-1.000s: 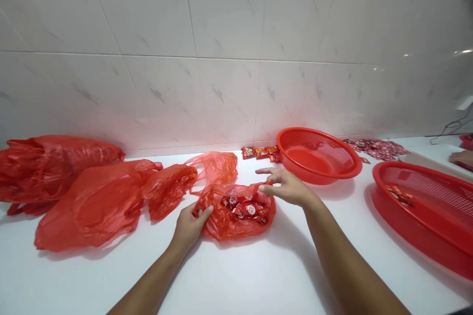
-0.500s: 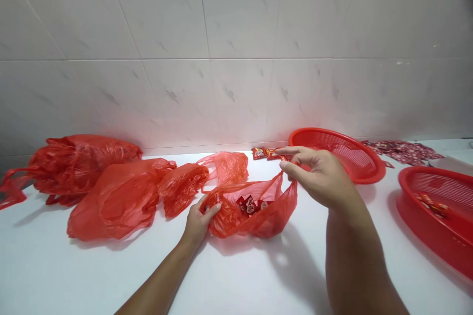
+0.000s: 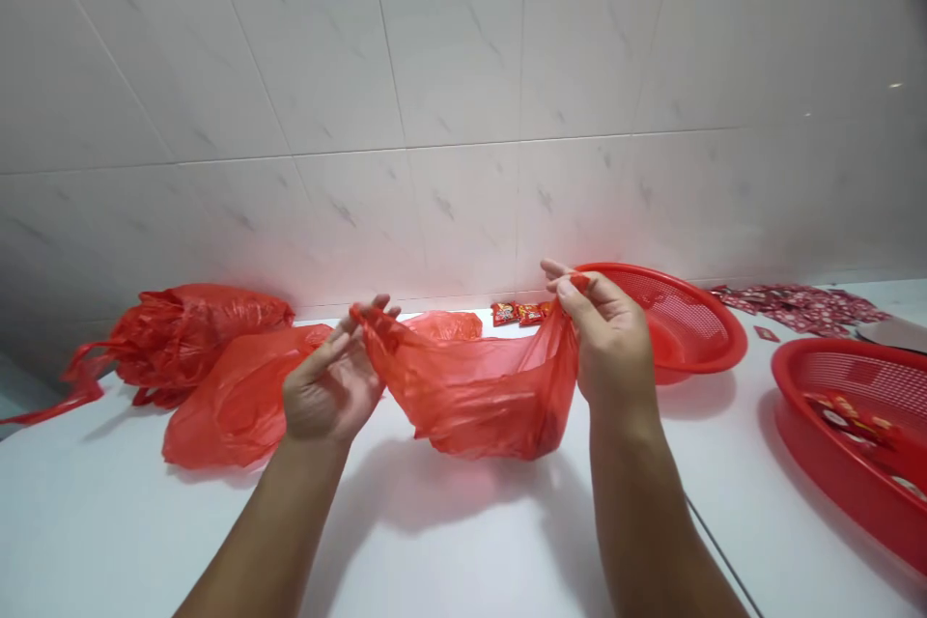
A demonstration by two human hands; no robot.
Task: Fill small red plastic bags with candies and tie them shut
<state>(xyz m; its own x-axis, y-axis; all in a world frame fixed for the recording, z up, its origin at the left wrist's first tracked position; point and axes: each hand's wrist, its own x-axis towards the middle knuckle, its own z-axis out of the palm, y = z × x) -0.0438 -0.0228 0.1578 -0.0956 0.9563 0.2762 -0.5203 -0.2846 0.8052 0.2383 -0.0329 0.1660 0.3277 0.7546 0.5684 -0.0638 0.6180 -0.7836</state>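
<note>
A thin red plastic bag [image 3: 478, 406] hangs between my two hands, held just above the white table. My left hand [image 3: 339, 381] is closed on its left handle, fingertips pinching the plastic. At the other side, my right hand [image 3: 604, 323] grips the right handle between thumb and fingers. The bag sags in the middle, and its front wall hides whatever lies inside. Behind it on the table lie a flattened red bag [image 3: 445, 324] and several small red packets [image 3: 518, 314].
To the left are a bulging red bag [image 3: 207, 323] and a crumpled red bag [image 3: 232, 406]. Two red plastic baskets stand on the right, a far basket [image 3: 706, 333] and a near basket [image 3: 832, 425] with packets inside. Red-and-white packets [image 3: 803, 309] lie along the tiled wall [image 3: 463, 212].
My left hand has moved up from the bag's side to its left handle. The bag is now raised and stretched between both hands, and the packets seen inside it are hidden.
</note>
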